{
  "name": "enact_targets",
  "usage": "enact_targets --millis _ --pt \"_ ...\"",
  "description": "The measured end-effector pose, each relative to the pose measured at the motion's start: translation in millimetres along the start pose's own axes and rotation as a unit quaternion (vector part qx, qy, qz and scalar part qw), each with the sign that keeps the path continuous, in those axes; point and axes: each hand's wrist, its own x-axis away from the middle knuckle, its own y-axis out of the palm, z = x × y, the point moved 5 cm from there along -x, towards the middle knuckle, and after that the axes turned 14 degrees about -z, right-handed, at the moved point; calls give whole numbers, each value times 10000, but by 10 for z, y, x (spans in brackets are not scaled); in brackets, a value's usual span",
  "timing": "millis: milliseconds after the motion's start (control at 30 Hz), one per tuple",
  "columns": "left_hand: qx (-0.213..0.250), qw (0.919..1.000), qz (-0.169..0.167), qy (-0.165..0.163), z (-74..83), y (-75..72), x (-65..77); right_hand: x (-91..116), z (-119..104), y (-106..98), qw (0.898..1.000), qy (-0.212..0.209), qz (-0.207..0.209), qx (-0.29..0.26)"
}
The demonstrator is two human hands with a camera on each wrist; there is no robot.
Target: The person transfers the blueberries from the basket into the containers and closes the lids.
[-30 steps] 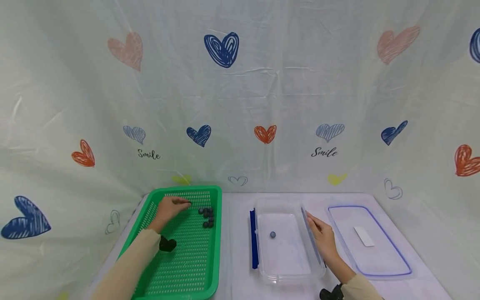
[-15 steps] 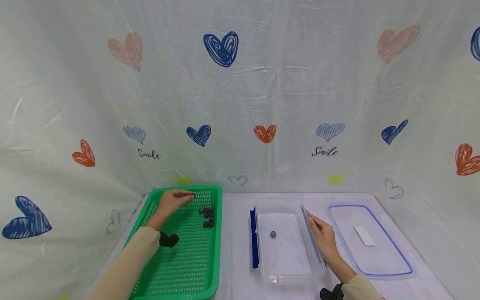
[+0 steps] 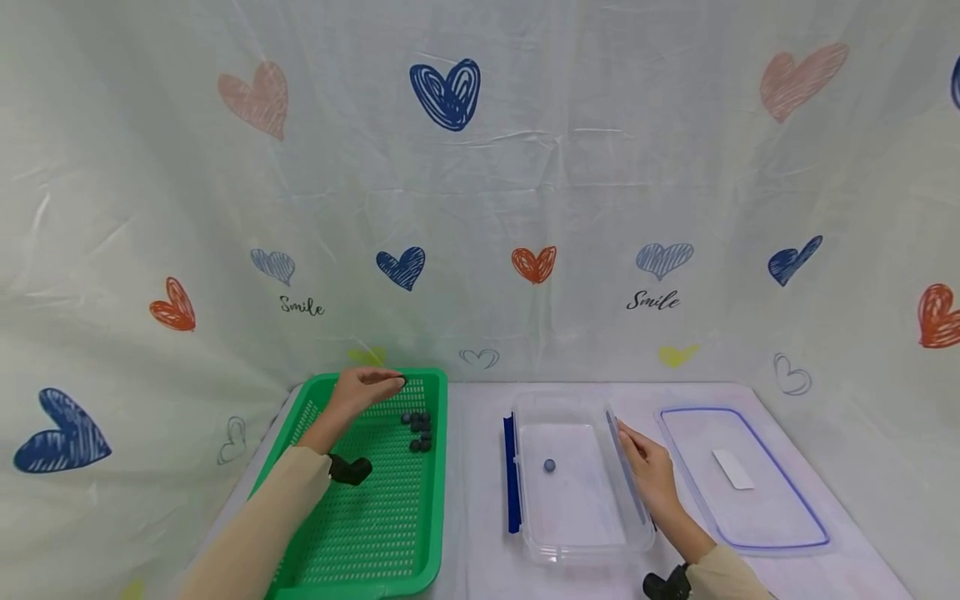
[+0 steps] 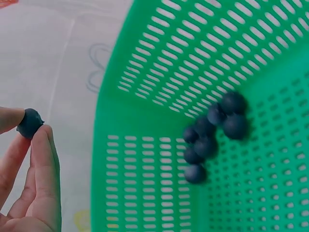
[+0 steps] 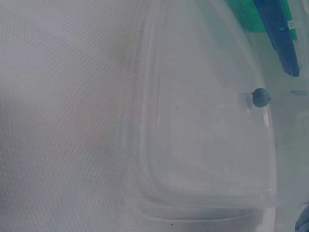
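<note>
Soft, even, slightly dim light leaves faint sheen on the curtain point(image 3: 480, 192) beyond the table point(image 3: 483, 500)'s far edge. Left-wrist view: berries point(image 4: 206, 146) out of focus. Right-wrist view: hazy, low-contrast, a lone berry point(image 5: 261, 98) faintly shadowed.

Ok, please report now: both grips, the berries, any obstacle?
Left grip pinching a berry near the basket's far end. Right grip touching the box, right side. Another berry inside box. No obstacle seen above box.

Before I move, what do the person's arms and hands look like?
The left sleeve and right sleeve are plain beige, with no visible markings. A black device shows at the left wrist, and a similar black piece at the right. The left hand and right hand wear no gloves.
</note>
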Motion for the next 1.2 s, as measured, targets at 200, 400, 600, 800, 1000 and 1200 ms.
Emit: enact_targets --millis 200,400,600,800,1000,1200 --pt "134 9996 -230 61 92 70 -41 -3 3 -11 10000 -24 35 -77" --pt "131 9989 -442 94 154 150 -73 0 23 -12 9999 72 -23 -71" --pt "171 9971 -726 181 319 260 -120 -1 24 -8 9999 101 -15 2" --pt "149 9960 -844 267 487 385 -192 -3 30 11 10000 79 -41 -42" --pt "117 9933 -1072 416 612 563 -265 1 27 10 10000 55 -47 -22" --pt "46 9905 -1229 613 742 749 -302 -1 4 -6 10000 -16 20 -8"
